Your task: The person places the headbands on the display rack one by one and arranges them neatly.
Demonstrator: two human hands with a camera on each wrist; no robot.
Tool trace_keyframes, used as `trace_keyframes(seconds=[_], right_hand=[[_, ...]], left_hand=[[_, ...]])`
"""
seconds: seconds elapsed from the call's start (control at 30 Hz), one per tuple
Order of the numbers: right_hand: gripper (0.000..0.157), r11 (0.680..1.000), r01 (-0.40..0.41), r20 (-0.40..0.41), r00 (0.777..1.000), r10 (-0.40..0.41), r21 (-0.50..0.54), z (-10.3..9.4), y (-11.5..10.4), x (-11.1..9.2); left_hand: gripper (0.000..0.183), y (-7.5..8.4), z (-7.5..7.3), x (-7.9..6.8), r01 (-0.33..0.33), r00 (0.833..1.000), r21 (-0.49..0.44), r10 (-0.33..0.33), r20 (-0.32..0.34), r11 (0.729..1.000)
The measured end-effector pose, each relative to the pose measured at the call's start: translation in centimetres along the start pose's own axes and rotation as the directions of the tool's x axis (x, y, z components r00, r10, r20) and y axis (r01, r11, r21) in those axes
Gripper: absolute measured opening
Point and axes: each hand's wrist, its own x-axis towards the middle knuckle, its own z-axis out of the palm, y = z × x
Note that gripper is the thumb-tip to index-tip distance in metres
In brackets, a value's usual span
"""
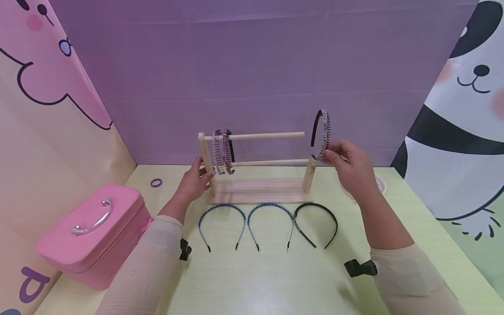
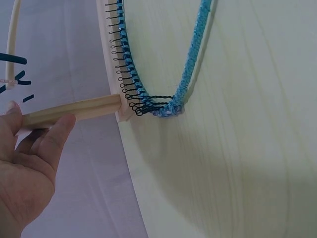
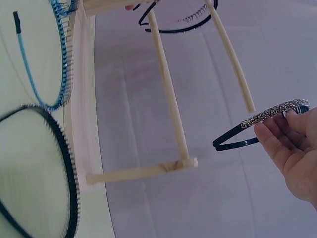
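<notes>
A wooden rack (image 1: 260, 186) with two horizontal rods stands at the back of the table. My left hand (image 1: 192, 181) grips its left upright (image 2: 91, 107), thumb on one side and fingers on the other. Two glittery toothed headbands, one pale pink (image 1: 217, 153) and one darker pink (image 1: 227, 154), hang near that upright. At the rack's right, my right hand (image 1: 351, 164) pinches a black headband (image 3: 270, 115) with silvery sparkles. This headband is just beyond the free end of the upper rod (image 1: 271, 135), apart from it. The lower rod (image 3: 168, 89) joins the right upright.
In front of the rack lie two blue headbands (image 1: 222, 205) and a black one (image 1: 316, 204). A pink case (image 1: 94, 223) with a silver handle stands at left, and a purple ring (image 1: 156, 183) lies behind it. Behind my right wrist, a pinkish round object (image 1: 380, 184) is partly hidden.
</notes>
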Motion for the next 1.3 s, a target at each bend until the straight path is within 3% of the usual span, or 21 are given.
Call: trace_keyframes(seconds=[0.23, 0.47, 0.8, 1.07, 1.3], right_hand=[[0.015, 0.994, 0.029, 0.032, 0.999, -0.033, 0.103, 1.8, -1.1, 0.8], [0.017, 0.978, 0.0, 0.092, 0.996, -0.02, 0.206, 3.9, -1.5, 1.2], [0.018, 0.973, 0.013, 0.141, 0.989, -0.046, 0.229, 7.5, -2.3, 1.1], [0.016, 0.958, -0.04, 0.223, 0.974, -0.026, 0.285, 9.9, -3.3, 1.4], [0.014, 0.961, -0.047, 0.28, 0.959, -0.032, 0.272, 11.9, -3.5, 1.5]], left_hand=[[0.06, 0.1, 0.0, -0.1, -0.006, 1.0, -0.008, 0.006, 0.001, 1.0], [0.059, 0.2, 0.3, -0.2, -0.01, 1.0, -0.011, 0.01, 0.005, 1.0], [0.058, 0.3, 0.3, -0.3, -0.007, 1.0, -0.011, 0.007, 0.006, 1.0], [0.057, 0.3, 0.4, -0.2, -0.011, 1.0, -0.014, 0.011, 0.003, 1.0], [0.058, 0.4, 0.5, -0.1, -0.008, 1.0, -0.002, 0.008, -0.002, 1.0]])
